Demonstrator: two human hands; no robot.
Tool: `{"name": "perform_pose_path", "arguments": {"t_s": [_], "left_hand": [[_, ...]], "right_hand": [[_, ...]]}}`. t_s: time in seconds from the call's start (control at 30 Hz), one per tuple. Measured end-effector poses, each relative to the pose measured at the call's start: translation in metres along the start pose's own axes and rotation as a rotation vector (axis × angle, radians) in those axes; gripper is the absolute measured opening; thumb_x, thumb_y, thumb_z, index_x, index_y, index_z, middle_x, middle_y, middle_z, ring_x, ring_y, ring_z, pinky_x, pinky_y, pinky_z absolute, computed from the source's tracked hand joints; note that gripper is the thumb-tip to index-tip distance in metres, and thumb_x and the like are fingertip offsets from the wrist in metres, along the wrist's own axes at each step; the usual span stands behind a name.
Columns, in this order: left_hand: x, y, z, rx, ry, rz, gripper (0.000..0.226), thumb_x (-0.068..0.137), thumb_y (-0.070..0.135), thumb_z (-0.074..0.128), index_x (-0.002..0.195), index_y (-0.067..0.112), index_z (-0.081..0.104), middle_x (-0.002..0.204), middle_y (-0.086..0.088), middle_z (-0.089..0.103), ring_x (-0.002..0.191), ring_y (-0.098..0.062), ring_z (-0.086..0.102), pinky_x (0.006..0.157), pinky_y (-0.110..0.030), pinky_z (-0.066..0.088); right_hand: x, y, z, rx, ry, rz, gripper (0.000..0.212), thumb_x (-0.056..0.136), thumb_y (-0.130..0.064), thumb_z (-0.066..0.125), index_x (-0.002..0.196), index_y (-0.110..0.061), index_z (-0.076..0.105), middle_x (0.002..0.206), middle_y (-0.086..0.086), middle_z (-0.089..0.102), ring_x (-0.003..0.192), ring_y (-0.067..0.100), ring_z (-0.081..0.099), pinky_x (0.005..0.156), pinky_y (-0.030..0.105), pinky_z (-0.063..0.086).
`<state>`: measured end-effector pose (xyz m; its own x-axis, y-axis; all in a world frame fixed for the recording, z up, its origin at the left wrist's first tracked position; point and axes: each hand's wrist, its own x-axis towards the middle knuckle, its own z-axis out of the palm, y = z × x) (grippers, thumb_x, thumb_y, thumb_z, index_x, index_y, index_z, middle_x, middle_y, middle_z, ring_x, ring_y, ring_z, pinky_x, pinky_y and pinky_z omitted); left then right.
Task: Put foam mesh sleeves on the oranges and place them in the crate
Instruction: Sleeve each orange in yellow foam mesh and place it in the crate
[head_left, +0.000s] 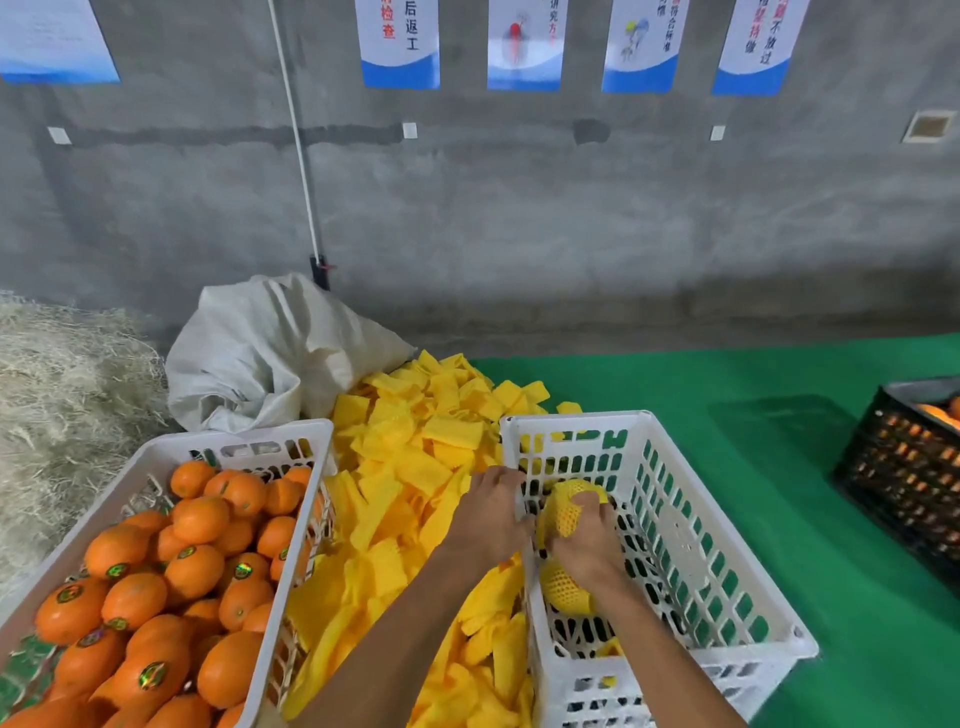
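**Sleeved orange going into the white crate**

My right hand (584, 540) is inside the right-hand white crate (727, 525), fingers curled over the top of an orange in a yellow foam mesh sleeve (569, 506), gripping it against the crate's left wall. My left hand (491, 512) sits at that same left wall from the outside, fingers bent over the rim; whether it grips the rim, the sleeve, or both I cannot tell, since the fingertips are hidden behind the plastic.

Just below my right wrist a second sleeved orange (563, 587) lies on the crate floor, in the near-left part, touching or almost touching the one I hold. A scrap of yellow foam shows near the crate's front edge.

Between the two crates, a heap of loose foam mesh sleeves (410, 467) spreads over the floor from the back to the front edge of my view, under both forearms. At its far end lies a crumpled white sack (270, 353).

To my left, the other white crate (291, 441) is heaped with bare oranges (197, 551), many with round stickers. Straw (67, 395) lies beyond it. The green mat (779, 395) carries the right crate, and at its right edge stands a black crate (904, 467) with oranges.
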<state>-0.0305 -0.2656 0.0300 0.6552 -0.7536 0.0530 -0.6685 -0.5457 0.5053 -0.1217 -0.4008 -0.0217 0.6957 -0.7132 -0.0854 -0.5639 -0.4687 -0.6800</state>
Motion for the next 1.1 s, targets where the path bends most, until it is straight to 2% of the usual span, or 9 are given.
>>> {"name": "perform_pose_path", "arguments": {"t_s": [0.17,0.27,0.37,0.43,0.53,0.63,0.73,0.87,1.1], "left_hand": [[-0.001,-0.001,0.025,-0.028,0.001,-0.046,0.054,0.103,0.025,0.057,0.153,0.014,0.041,0.157,-0.006,0.037,0.146,-0.031,0.030,0.113,-0.042,0.040],[-0.003,-0.006,0.035,-0.058,0.053,-0.071,0.050,0.105,0.031,0.056,0.150,0.015,0.044,0.154,-0.005,0.039,0.141,-0.031,0.035,0.110,-0.040,0.041],[-0.005,-0.013,0.034,-0.079,0.088,-0.094,0.053,0.104,0.035,0.057,0.152,0.017,0.042,0.154,-0.004,0.039,0.141,-0.028,0.036,0.109,-0.041,0.042],[-0.006,-0.021,0.025,-0.076,0.099,-0.121,0.055,0.104,0.036,0.056,0.153,0.018,0.040,0.156,-0.004,0.037,0.143,-0.027,0.035,0.109,-0.043,0.043],[-0.013,-0.035,0.007,-0.065,0.119,-0.176,0.055,0.105,0.037,0.055,0.154,0.019,0.038,0.157,-0.003,0.035,0.144,-0.027,0.035,0.106,-0.044,0.046],[-0.025,-0.055,-0.010,-0.004,0.135,-0.201,0.056,0.105,0.036,0.056,0.155,0.018,0.037,0.157,-0.002,0.036,0.141,-0.026,0.039,0.104,-0.042,0.048],[-0.039,-0.080,-0.031,0.064,0.167,-0.226,0.056,0.105,0.037,0.056,0.154,0.017,0.038,0.157,-0.003,0.037,0.139,-0.026,0.042,0.106,-0.041,0.046],[-0.064,-0.114,-0.063,0.124,0.229,-0.305,0.054,0.105,0.036,0.055,0.154,0.018,0.040,0.157,-0.004,0.038,0.143,-0.027,0.039,0.112,-0.041,0.041],[-0.122,-0.174,-0.107,0.215,0.267,-0.603,0.052,0.106,0.020,0.049,0.155,0.021,0.035,0.156,-0.011,0.036,0.137,-0.037,0.039,0.101,-0.051,0.046]], "right_hand": [[0.009,0.026,0.016,-0.254,-0.200,0.098,0.084,0.091,-0.021,0.072,0.154,-0.012,0.017,0.153,0.016,0.024,0.122,0.035,0.055,0.092,0.041,0.054],[0.020,0.028,0.020,-0.264,-0.217,0.026,0.080,0.091,-0.023,0.073,0.150,-0.013,0.019,0.156,0.015,0.022,0.128,0.036,0.050,0.095,0.042,0.051],[0.027,0.034,0.021,-0.239,-0.218,-0.029,0.069,0.092,-0.019,0.070,0.146,-0.022,0.026,0.150,0.010,0.032,0.121,0.033,0.054,0.094,0.045,0.052],[0.029,0.035,0.023,-0.168,-0.226,-0.050,0.066,0.092,-0.028,0.072,0.144,-0.028,0.032,0.147,0.005,0.035,0.120,0.033,0.055,0.094,0.045,0.052],[0.030,0.027,0.021,-0.105,-0.155,-0.109,0.057,0.094,-0.040,0.067,0.144,-0.027,0.042,0.146,0.000,0.039,0.122,0.027,0.056,0.094,0.041,0.051],[0.030,0.007,0.020,-0.131,0.038,-0.265,0.033,0.102,-0.023,0.055,0.135,-0.021,0.055,0.140,-0.002,0.052,0.118,0.021,0.059,0.090,0.036,0.053],[0.024,-0.031,0.023,-0.060,0.142,-0.388,0.025,0.105,-0.021,0.051,0.128,-0.019,0.061,0.132,-0.001,0.060,0.112,0.022,0.064,0.080,0.034,0.054],[0.013,-0.082,0.047,-0.094,0.075,-0.558,0.032,0.105,-0.033,0.053,0.134,-0.024,0.058,0.138,-0.005,0.056,0.119,0.020,0.060,0.089,0.035,0.051],[-0.013,-0.133,0.122,-0.050,-0.131,-0.605,0.038,0.102,-0.037,0.059,0.139,-0.030,0.055,0.143,-0.010,0.053,0.130,0.015,0.052,0.093,0.034,0.052]]}}
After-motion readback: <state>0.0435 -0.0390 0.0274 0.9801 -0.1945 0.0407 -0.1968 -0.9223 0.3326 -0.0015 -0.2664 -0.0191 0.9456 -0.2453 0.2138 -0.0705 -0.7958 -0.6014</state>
